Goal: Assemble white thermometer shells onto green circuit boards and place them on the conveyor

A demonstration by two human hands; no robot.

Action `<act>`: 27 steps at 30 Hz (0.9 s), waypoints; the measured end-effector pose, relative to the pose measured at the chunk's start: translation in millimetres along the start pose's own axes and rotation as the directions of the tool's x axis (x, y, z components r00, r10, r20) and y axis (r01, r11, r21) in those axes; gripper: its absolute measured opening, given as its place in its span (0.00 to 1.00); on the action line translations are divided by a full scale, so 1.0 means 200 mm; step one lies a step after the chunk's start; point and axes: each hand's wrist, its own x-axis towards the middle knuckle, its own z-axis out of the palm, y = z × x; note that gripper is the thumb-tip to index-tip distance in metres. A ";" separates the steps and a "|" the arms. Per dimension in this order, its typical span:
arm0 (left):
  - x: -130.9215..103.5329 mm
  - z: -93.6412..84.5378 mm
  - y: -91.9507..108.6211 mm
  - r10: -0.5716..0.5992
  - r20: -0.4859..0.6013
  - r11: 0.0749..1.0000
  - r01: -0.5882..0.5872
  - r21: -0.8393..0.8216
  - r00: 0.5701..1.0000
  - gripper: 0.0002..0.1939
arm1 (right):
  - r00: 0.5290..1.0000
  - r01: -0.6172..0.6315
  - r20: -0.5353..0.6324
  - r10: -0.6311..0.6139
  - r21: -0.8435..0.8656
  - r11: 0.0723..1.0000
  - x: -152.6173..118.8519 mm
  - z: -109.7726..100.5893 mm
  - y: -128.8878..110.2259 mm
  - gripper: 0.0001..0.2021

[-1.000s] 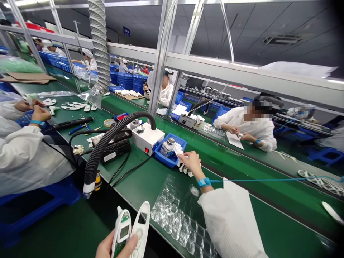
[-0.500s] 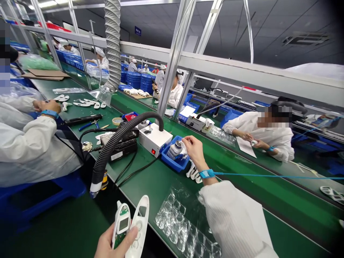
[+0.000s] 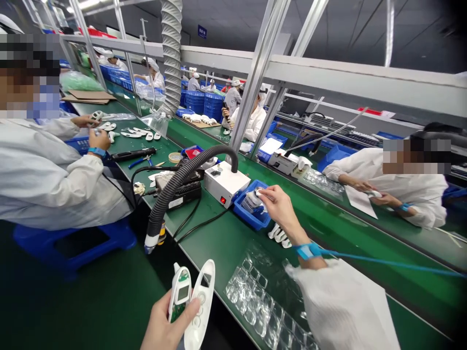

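Observation:
My left hand [image 3: 166, 316] is closed around two parts of a white ear thermometer. One is the body half [image 3: 180, 294], with a small screen and green circuit board showing. Beside it, under my thumb, is the loose front cover [image 3: 200, 304], with a window and round button openings. My right hand [image 3: 279, 206] pinches a small white piece, too small to name, at the top of a bottle [image 3: 251, 200]. That bottle leans in a blue bin [image 3: 251, 221]. A blue wrist strap [image 3: 308, 250] circles my right wrist. White thermometer parts [image 3: 280, 236] lie beside the bin.
A clear blister tray [image 3: 260, 311] lies on the green bench nearest me. Left of the bin are a white box [image 3: 226, 182] with a red switch and a black hose [image 3: 178, 189]. Co-workers sit at left [image 3: 54, 170] and across the line [image 3: 419, 199].
The view has swung left, so things sit farther right. My right fingertips have come onto the bottle's top. The left hand keeps its hold on the thermometer halves.

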 end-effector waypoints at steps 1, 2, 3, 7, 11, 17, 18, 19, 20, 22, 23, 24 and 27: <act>-0.01 0.00 0.00 0.012 -0.006 1.000 -0.012 0.004 1.000 0.21 | 0.999 0.030 0.036 -0.031 0.034 0.999 -0.05 0.00 -0.08 0.10; -0.01 0.00 0.00 0.022 -0.012 1.000 -0.022 0.006 1.000 0.21 | 0.992 0.076 0.094 -0.084 0.086 0.993 -0.12 0.00 -0.16 0.10; -0.02 -0.01 0.00 0.027 -0.016 1.000 -0.027 0.006 1.000 0.21 | 0.973 0.110 0.184 -0.137 0.151 0.982 -0.20 0.00 -0.26 0.10; -0.02 -0.02 -0.02 0.027 0.009 1.000 -0.027 0.005 1.000 0.20 | 0.797 0.123 0.518 -0.311 0.365 0.923 -0.55 0.03 -0.57 0.15; -0.02 -0.04 -0.05 0.048 0.100 0.996 -0.055 0.064 0.994 0.18 | 0.657 0.218 0.652 -0.379 0.317 0.923 -0.74 0.07 -0.67 0.15; -0.04 -0.04 -0.09 0.054 0.208 0.976 -0.096 0.197 0.977 0.17 | 0.543 0.505 0.713 -0.443 0.145 0.851 -0.77 0.02 -0.66 0.10; -0.05 -0.04 -0.09 0.054 0.222 0.974 -0.100 0.203 0.974 0.16 | 0.545 0.521 0.709 -0.448 0.132 0.843 -0.77 0.00 -0.66 0.10; -0.06 -0.05 -0.08 0.049 0.231 0.974 -0.098 0.204 0.972 0.16 | 0.563 0.511 0.700 -0.440 0.123 0.851 -0.76 -0.02 -0.66 0.10; -0.06 -0.05 -0.08 0.037 0.235 0.976 -0.086 0.201 0.971 0.16 | 0.596 0.470 0.685 -0.419 0.125 0.874 -0.77 -0.03 -0.66 0.11; -0.08 -0.06 -0.06 0.003 0.221 0.983 -0.044 0.181 0.975 0.18 | 0.703 0.287 0.627 -0.336 0.182 0.940 -0.79 -0.06 -0.63 0.14; -0.08 -0.06 -0.06 -0.013 0.209 0.986 -0.023 0.168 0.978 0.19 | 0.769 0.152 0.584 -0.260 0.228 0.962 -0.80 -0.06 -0.61 0.15; -0.09 -0.07 -0.05 -0.022 0.195 0.988 -0.008 0.152 0.981 0.20 | 0.826 0.006 0.540 -0.162 0.279 0.960 -0.82 -0.06 -0.59 0.14; -0.11 -0.08 -0.05 -0.028 0.160 0.995 0.012 0.100 0.987 0.22 | 0.864 -0.382 0.478 0.159 0.416 0.825 -0.88 0.00 -0.54 0.09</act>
